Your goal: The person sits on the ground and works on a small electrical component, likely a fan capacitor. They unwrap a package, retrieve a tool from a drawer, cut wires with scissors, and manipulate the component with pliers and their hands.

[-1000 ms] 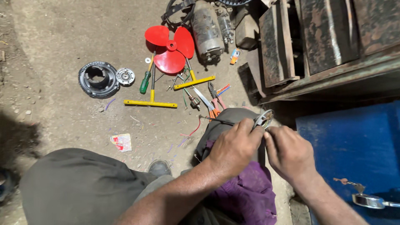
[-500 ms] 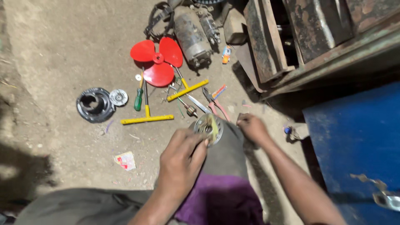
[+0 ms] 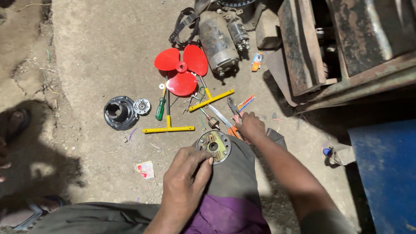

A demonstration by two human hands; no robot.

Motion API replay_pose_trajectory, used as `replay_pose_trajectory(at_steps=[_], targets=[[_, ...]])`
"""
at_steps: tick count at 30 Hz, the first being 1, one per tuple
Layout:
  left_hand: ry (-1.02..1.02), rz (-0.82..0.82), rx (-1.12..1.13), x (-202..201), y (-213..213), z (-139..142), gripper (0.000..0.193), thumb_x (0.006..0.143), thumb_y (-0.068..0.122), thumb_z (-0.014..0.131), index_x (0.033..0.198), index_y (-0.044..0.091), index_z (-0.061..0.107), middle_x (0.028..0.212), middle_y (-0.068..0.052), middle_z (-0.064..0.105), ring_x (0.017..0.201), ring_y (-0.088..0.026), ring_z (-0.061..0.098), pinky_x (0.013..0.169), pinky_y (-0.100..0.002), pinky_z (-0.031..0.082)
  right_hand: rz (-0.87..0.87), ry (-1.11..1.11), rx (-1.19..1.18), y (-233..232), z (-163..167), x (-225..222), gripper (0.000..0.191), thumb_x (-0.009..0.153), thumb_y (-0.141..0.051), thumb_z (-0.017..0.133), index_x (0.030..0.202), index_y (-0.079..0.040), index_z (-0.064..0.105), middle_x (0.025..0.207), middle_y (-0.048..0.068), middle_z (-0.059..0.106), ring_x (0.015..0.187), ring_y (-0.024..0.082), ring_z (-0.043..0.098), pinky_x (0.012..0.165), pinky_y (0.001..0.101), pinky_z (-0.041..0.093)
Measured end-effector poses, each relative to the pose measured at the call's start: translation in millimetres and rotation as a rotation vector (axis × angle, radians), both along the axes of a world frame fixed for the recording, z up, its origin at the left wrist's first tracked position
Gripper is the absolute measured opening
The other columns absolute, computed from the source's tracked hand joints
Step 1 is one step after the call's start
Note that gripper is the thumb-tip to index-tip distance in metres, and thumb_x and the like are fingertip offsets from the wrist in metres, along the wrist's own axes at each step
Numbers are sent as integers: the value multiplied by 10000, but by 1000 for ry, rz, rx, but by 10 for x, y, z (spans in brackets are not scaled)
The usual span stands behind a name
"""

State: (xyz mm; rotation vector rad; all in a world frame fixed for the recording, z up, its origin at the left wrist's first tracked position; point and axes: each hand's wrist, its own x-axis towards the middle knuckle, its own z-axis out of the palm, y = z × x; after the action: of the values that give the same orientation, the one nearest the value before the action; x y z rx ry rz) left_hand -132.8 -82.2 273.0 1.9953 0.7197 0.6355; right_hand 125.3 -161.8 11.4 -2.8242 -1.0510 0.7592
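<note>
My left hand [image 3: 184, 182] holds a round metal motor end plate [image 3: 214, 146] with brass parts against my knee. My right hand [image 3: 249, 126] reaches forward to the ground and closes around the orange handles of a pair of pliers [image 3: 234, 116]. Just beyond lie a small motor armature [image 3: 212, 122], two yellow T-handle wrenches [image 3: 168, 128], a green-handled screwdriver [image 3: 160, 108] and a red three-blade fan [image 3: 181, 70].
A black round housing [image 3: 119, 113] and a small bearing plate [image 3: 141, 106] lie to the left. A grey starter motor [image 3: 219, 41] sits beyond the fan. Rusty metal frames [image 3: 342, 52] stand at the right, a blue panel [image 3: 385, 173] near right. Someone's sandalled foot [image 3: 13, 125] is at far left.
My right hand left the end plate and reached forward to the pliers on the ground. My left hand kept the plate on my knee. The view shifted forward.
</note>
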Motion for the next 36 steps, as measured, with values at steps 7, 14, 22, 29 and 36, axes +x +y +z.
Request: replay_pose_trajectory(at_steps=[7, 14, 22, 29, 36], targets=[[-5, 6, 25, -10, -21, 139, 162, 874, 67, 765, 1027, 49, 716, 967, -110, 683, 833, -267, 730, 713, -363, 576, -48, -32, -5, 227, 26, -52, 449, 907, -420, 646, 1162, -51, 652, 1152, 219, 660, 1030, 389, 694, 881, 507, 555], [-85, -10, 35, -37, -37, 142, 193, 879, 59, 746, 1067, 44, 710, 981, -122, 664, 860, -304, 712, 710, -401, 562, -573, 759, 435, -357, 123, 282, 356, 879, -148, 572, 1194, 5, 631, 1080, 156, 682, 949, 280, 687, 857, 405, 564], [-112, -44, 0, -34, 7, 159, 159, 879, 76, 735, 1034, 47, 714, 961, -118, 655, 870, -305, 714, 744, -414, 564, -465, 693, 989, -1711, 1354, -197, 785, 666, 30, 549, 1447, 37, 466, 1578, 201, 435, 1448, 264, 455, 1124, 488, 436], [-99, -62, 1, -43, 16, 151, 147, 888, 100, 724, 1030, 62, 727, 969, -125, 657, 884, -323, 705, 764, -430, 559, -403, 1123, 1144, -2035, 2421, -773, 841, 622, -65, 715, 1423, 86, 509, 1476, 308, 506, 1421, 481, 459, 1032, 650, 452], [-112, -62, 58, -35, -28, 122, 162, 897, 138, 718, 1041, 64, 726, 953, -137, 634, 853, -336, 691, 740, -454, 556, -420, 1063, 1299, -1672, 1752, -966, 147, 890, -18, 751, 980, 58, 662, 1173, 236, 608, 1133, 353, 577, 1038, 446, 465]])
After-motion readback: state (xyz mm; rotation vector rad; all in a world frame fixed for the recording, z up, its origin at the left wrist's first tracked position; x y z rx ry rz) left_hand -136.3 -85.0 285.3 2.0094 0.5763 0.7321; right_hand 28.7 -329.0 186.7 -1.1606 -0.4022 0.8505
